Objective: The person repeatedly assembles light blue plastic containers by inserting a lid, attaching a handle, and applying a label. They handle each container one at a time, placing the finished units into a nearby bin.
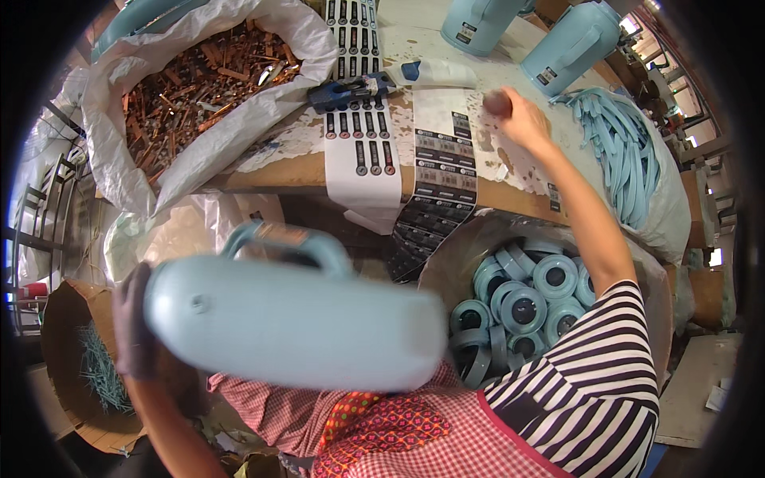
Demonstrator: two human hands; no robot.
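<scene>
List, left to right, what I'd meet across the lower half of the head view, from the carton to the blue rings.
Carton → gloved left hand → blue jug → blue rings.

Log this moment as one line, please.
left grip: holding blue jug sideways | right grip: beside label strip, contents unclear | blue rings: piled right
</scene>
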